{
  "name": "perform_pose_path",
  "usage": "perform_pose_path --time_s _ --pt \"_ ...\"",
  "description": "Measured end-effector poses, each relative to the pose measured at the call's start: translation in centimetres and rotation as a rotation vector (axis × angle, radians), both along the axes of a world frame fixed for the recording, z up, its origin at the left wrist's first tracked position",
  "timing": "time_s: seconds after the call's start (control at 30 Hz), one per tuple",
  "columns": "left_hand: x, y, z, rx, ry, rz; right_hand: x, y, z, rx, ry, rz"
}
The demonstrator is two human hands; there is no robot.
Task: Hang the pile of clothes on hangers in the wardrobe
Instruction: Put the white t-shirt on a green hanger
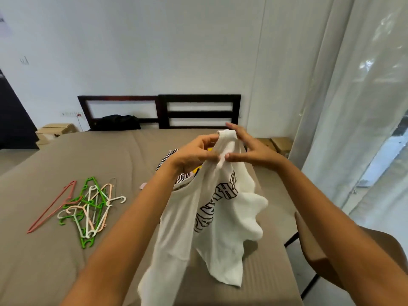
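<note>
hands: left hand (194, 154) and right hand (250, 149) each pinch the upper edge of white knit top with black outline lettering (223, 208), held up between them, its lower end resting on taupe bedsheet (55, 268) below. black-and-white striped garment (169, 159) just behind left wrist. tangle of green, white, peach and pink plastic hangers (88, 206) well left of left forearm. sheer white curtain (364, 107) beyond right arm.

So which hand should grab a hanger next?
Probably the left hand. The hangers lie on the bed on its side, far from the right hand, which could hold the shirt alone.
</note>
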State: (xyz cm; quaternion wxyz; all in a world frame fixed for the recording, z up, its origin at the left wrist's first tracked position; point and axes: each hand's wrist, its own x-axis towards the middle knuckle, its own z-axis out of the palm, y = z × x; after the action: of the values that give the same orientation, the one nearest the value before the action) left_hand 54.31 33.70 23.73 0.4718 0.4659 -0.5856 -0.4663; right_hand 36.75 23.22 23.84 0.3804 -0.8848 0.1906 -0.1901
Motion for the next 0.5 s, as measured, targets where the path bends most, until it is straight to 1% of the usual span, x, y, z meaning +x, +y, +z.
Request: perform_pose_path --time_s 0.03,0.07,0.1,0.23,0.27,0.3,0.33,0.37,0.43,0.47,0.5 --pt "0.0 0.2 -0.1 -0.008 -0.010 -0.011 0.2 -0.2 0.3 0.120 -0.011 0.065" --pt "-0.1 0.6 -0.2 -0.012 -0.007 -0.007 0.4 -0.4 0.6 0.195 -0.039 0.100" --pt "-0.3 0.9 -0.5 -0.015 -0.010 0.015 0.6 -0.2 0.9 0.204 -0.058 0.116" --pt "-0.7 2.4 -3.2 -0.070 -0.011 0.178 0.7 1.2 1.2 -0.067 -0.069 0.048" --pt "-0.7 2.9 -4.3 -0.065 -0.004 0.196 0.6 1.5 1.0 -0.105 -0.099 0.038" --pt "-0.6 3.4 -5.5 -0.052 -0.041 0.200 0.2 1.7 0.7 -0.108 -0.159 0.031" --pt "-0.5 3.9 -6.7 -0.024 -0.126 0.191 -0.3 1.8 0.5 -0.079 -0.248 0.021" --pt "-0.4 4.3 -8.1 0.021 -0.270 0.177 -1.0 1.8 0.4 -0.026 -0.346 0.005" --pt "-0.4 5.0 -10.5 0.126 -0.630 0.128 -2.6 1.7 0.6 0.052 -0.513 -0.026" --pt "-0.3 5.1 -11.5 0.146 -0.776 0.139 -3.5 1.6 0.7 0.068 -0.561 -0.034" --pt "-0.3 5.2 -12.3 0.137 -0.858 0.198 -4.5 1.6 0.7 0.071 -0.576 -0.034"
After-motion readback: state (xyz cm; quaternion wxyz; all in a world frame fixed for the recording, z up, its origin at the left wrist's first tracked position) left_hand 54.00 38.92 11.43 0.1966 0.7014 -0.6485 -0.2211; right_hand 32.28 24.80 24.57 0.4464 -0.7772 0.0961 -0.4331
